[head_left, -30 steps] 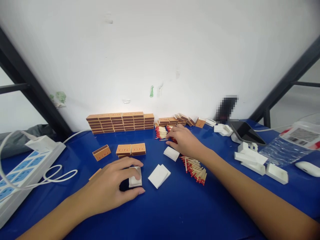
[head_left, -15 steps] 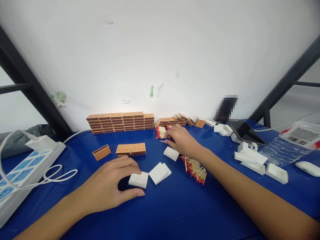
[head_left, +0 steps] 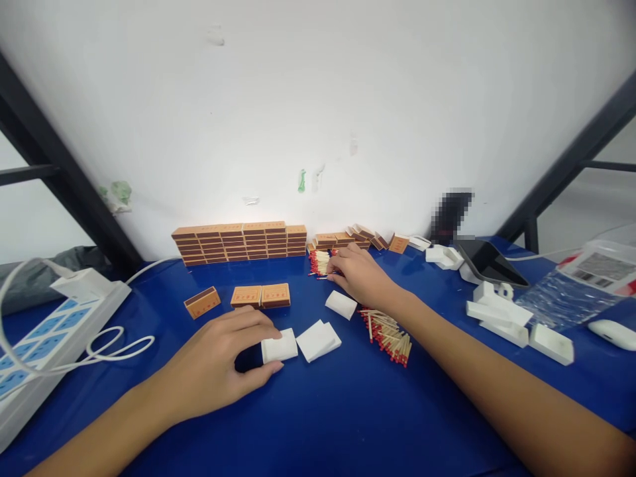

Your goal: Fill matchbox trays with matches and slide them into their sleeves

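Observation:
My left hand (head_left: 226, 361) pinches a small white matchbox tray (head_left: 279, 346) between thumb and fingers, tilted just above the blue table (head_left: 348, 417). Two more white trays (head_left: 318, 340) lie right beside it. Farther back, my right hand (head_left: 362, 275) is curled over a pile of red-tipped matches (head_left: 320, 263), its fingertips closed on some of them. Another white tray (head_left: 341, 305) lies just in front of that hand, and a second heap of matches (head_left: 390, 330) sits beside my right forearm.
Stacked brown matchboxes (head_left: 238, 242) line the wall, with loose ones (head_left: 261, 295) in front and a single sleeve (head_left: 202, 302) to the left. A white power strip (head_left: 54, 324) with cable lies at left. White trays (head_left: 501, 321), a dark tablet (head_left: 489, 263) and a plastic bag (head_left: 566, 298) sit at right.
My left hand has turned the white tray and shifted it to the right, lifting it off the table. My right hand has stayed on the match pile, fingers closing slightly.

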### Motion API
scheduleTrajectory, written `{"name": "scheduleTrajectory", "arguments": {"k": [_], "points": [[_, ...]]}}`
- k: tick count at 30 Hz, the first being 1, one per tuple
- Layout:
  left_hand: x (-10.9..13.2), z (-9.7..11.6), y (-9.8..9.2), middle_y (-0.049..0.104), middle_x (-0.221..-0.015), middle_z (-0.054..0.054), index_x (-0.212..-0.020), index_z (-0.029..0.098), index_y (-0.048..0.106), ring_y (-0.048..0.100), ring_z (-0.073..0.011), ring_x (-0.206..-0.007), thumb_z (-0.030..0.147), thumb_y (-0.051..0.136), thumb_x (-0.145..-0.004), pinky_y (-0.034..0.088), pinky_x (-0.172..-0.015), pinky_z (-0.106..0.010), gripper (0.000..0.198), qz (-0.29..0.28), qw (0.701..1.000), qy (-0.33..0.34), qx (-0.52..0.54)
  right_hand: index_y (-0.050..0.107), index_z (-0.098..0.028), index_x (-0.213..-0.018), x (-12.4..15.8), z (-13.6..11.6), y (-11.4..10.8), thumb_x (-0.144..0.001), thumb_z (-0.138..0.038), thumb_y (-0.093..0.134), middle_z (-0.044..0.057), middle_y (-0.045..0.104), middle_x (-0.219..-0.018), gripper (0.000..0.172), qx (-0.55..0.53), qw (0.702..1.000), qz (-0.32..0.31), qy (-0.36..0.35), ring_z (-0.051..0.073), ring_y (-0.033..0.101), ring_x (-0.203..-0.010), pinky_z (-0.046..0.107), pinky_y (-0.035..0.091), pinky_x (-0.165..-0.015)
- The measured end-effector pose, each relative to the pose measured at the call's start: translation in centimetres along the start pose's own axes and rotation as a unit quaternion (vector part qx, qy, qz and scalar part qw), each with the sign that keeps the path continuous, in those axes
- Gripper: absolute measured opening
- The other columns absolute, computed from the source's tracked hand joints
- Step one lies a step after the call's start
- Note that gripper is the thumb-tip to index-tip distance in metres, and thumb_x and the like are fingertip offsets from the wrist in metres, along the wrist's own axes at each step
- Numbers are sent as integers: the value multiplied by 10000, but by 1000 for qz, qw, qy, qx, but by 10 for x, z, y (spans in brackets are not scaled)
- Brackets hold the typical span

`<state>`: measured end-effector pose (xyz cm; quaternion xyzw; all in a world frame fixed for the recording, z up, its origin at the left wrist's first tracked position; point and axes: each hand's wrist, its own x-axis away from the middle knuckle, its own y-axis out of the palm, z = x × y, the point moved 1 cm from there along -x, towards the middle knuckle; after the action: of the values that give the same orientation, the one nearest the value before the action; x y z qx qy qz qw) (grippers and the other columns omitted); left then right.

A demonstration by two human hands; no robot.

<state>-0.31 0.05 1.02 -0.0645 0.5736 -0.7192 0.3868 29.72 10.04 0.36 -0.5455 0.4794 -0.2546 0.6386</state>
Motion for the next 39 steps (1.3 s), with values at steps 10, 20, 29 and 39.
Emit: {"name": "scheduleTrajectory", "arguments": {"k": [10, 20, 29, 39], "points": [[0, -3, 1, 751, -1202, -42, -1285, 283, 714, 722, -229, -1116, 351, 719, -996, 618, -947, -372, 297, 23, 1000, -11, 1, 661, -173, -864, 2, -8, -3, -986, -153, 627, 124, 668, -1012, 129, -12, 1000, -8, -24, 261, 531, -984, 385, 404, -890], [3, -8, 3, 756, -1235, -31, -1349, 310, 686, 728, -238, -1145, 423, 749, -979, 621, -966, -376, 392, 35, 999, -17, -17, 720, -196, -880, 2, -2, 3, -939, -162, 736, 95, 680, -975, 70, -55, 998, -12, -31, 257, 536, -982, 382, 409, -905], [2, -9, -2, 740, -1026, -51, -1100, 241, 775, 722, -232, -904, 487, 795, -886, 611, -728, -345, 327, 16, 995, -65, -79, 715, -182, -848, 1, -2, 2, -961, -176, 721, 102, 691, -967, 113, -44, 998, -31, -26, 258, 538, -980, 375, 409, -906], [-1, -8, -2, 715, -954, -30, -1014, 213, 768, 697, -199, -828, 413, 776, -929, 542, -682, -323, 218, 43, 993, -52, -95, 703, -203, -882, 20, -49, -27, -1011, -234, 699, 74, 689, -976, 133, -115, 987, 24, -109, 242, 543, -985, 374, 430, -914]]}}
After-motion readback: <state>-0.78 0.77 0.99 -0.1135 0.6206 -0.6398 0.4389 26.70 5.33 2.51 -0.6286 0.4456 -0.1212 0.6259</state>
